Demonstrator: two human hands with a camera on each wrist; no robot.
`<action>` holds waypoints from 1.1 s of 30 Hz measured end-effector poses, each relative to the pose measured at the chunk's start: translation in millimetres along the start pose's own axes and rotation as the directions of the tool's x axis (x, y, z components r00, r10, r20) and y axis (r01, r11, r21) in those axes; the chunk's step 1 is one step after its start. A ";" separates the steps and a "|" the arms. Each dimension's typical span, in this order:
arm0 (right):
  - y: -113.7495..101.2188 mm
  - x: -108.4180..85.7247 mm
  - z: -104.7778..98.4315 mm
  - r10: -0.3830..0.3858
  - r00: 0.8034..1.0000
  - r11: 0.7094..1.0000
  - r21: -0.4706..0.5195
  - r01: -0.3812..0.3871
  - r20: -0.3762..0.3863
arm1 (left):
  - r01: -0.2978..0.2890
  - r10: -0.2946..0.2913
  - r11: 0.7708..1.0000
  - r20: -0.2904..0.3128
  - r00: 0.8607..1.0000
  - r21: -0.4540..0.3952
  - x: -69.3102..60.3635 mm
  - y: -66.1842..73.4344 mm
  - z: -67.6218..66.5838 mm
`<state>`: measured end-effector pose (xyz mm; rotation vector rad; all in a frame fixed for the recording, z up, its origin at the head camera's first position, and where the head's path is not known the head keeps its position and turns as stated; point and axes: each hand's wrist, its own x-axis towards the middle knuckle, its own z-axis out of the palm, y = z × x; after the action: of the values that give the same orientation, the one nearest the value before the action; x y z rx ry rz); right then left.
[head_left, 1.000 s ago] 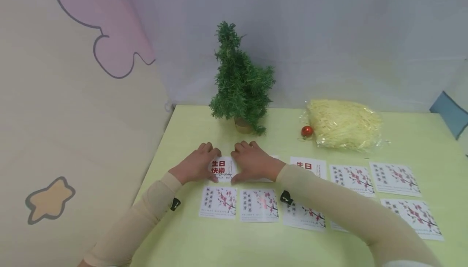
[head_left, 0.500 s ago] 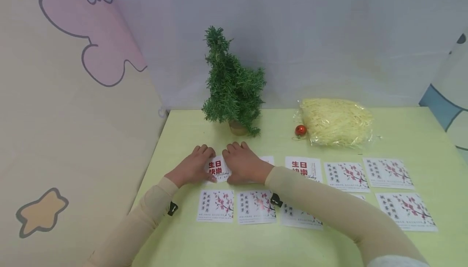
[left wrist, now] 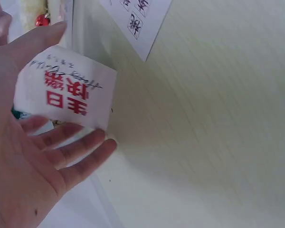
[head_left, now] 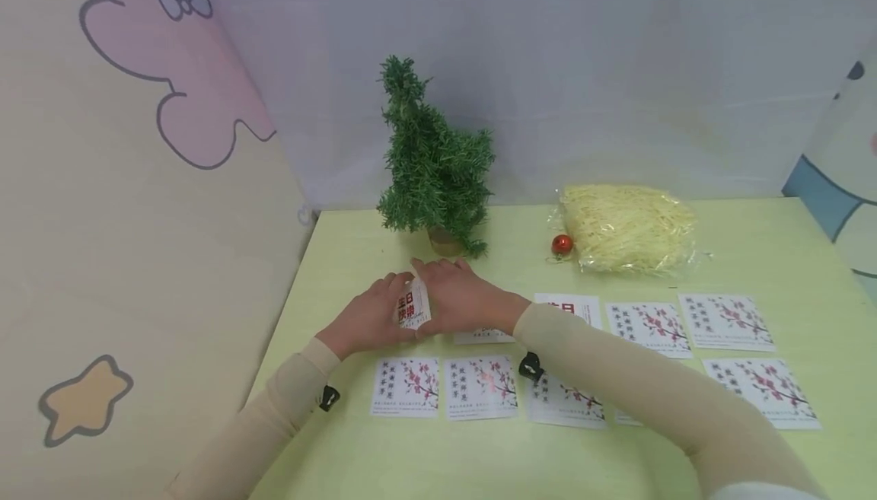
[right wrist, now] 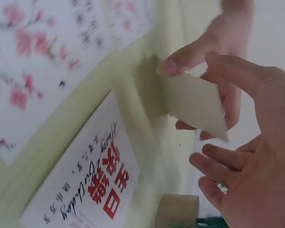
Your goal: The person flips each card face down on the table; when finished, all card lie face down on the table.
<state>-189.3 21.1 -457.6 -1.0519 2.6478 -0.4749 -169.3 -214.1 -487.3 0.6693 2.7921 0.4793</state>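
Observation:
A small white card [head_left: 414, 308] with red Chinese characters stands tilted up off the table between the two hands. My left hand [head_left: 370, 316] holds it by its edges, thumb on one side and fingers on the other. In the left wrist view, the printed face of the card [left wrist: 69, 92] shows between thumb and fingertips. My right hand [head_left: 462, 298] is close beside the card, fingers spread and relaxed. The right wrist view shows the card's plain back [right wrist: 194, 102], with the right fingertips [right wrist: 209, 166] apart from it; whether the right thumb touches it I cannot tell.
Plum-blossom cards [head_left: 407, 387] and more red-lettered cards [head_left: 569, 307] lie in rows on the pale yellow table [head_left: 438, 458]. Behind stand a small artificial Christmas tree [head_left: 435, 161], a red bauble [head_left: 562, 245] and a bag of yellow shredded paper [head_left: 626, 227].
The red-lettered card, flat on the table between both hands before, is now raised and tilted. The right hand has turned and its fingers have spread. The head view has shifted slightly.

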 end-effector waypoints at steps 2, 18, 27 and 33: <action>1.9 -1.7 -3.5 0.012 1.000 0.988 0.156 -0.012 -0.001 | 0.028 -0.029 0.988 -0.002 1.000 -0.155 -1.6 -3.0 -1.4; -5.4 8.1 26.6 -0.090 0.996 0.989 0.122 0.087 0.020 | 0.082 -0.084 0.891 0.016 0.996 -0.447 -14.2 -21.4 7.4; -8.3 9.2 35.2 -0.145 0.989 0.988 -0.042 0.147 0.032 | 0.047 -0.046 0.964 0.010 0.999 -0.260 -22.8 -27.0 -1.9; -8.8 7.8 37.8 -0.187 0.982 0.971 -0.146 0.189 0.023 | -0.028 0.030 0.999 0.049 0.998 -0.036 -20.6 -28.1 3.2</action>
<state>-176.2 1.9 -489.7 -1.3546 2.6210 -0.3131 -161.7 -246.6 -497.5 0.7047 2.7243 0.5096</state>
